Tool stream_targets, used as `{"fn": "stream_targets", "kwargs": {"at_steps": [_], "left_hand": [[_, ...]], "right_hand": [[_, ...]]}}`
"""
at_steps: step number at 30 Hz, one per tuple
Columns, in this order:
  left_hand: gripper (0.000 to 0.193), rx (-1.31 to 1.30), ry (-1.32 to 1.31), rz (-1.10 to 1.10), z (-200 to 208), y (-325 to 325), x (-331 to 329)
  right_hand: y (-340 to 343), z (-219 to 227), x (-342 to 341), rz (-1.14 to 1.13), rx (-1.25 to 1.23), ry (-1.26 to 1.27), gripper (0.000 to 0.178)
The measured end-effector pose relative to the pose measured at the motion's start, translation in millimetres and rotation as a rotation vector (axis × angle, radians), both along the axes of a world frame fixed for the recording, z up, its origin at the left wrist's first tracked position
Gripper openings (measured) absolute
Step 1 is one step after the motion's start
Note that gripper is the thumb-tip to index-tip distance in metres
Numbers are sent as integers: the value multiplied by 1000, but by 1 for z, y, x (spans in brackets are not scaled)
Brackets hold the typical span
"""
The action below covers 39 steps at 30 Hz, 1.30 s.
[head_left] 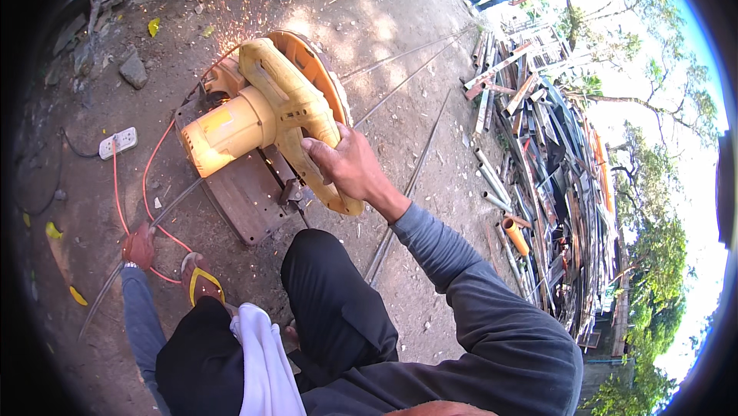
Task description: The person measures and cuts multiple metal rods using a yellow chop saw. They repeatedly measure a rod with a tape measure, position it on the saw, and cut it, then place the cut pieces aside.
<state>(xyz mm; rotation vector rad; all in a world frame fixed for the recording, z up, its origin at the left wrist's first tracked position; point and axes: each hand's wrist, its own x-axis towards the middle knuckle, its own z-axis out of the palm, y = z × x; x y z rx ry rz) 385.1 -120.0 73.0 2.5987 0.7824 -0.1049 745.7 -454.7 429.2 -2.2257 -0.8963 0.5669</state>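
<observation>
In the head view, a cut-off saw [228, 133] stands on the bare, gritty ground [430, 293] in front of the person, its body smooth yellow casing with a barrel-shaped motor and a scuffed, looped handle [296, 97], above a flat, dull brown metal base plate [250, 199]. Fine orange sparks [240, 13] fan out from its far side. The motor barrel points toward the lower left, while the handle's long axis slants from upper left to lower right. A thin, dark, slightly curved metal rod [180, 202] runs from the lower left up and rightward to the saw, passing out of sight under the motor. The right hand [350, 164] has its fingers wrapped around the handle, the forearm reaching up and leftward in a grey cloth sleeve, elbow out to the right. The left hand [139, 246] closes its fingers around the rod, its arm stretched forward outside the left knee.
</observation>
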Motion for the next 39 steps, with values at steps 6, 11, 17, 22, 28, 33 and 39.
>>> {"fn": "stream_targets", "kwargs": {"at_steps": [6,11,17,22,28,33,39], "left_hand": [[35,-60,56,20,16,-11,14],[35,-20,105,29,21,-4,9],[34,-18,74,25,9,-2,0],[32,-13,115,-16,17,-9,-13],[33,-101,56,126,17,-48,-69],[33,-140,17,171,6,-71,-88],[33,-127,69,206,13,-98,-114]], "right_hand": [[-5,0,0,-18,-1,9,39],[1,-1,-9,-53,80,6,45],[-3,-7,-12,-102,5,63,44],[-16,-16,-15,-136,11,79,45],[4,11,3,-13,-58,138,48],[40,51,39,86,-129,-8,52],[82,86,53,154,-163,-405,63]]}}
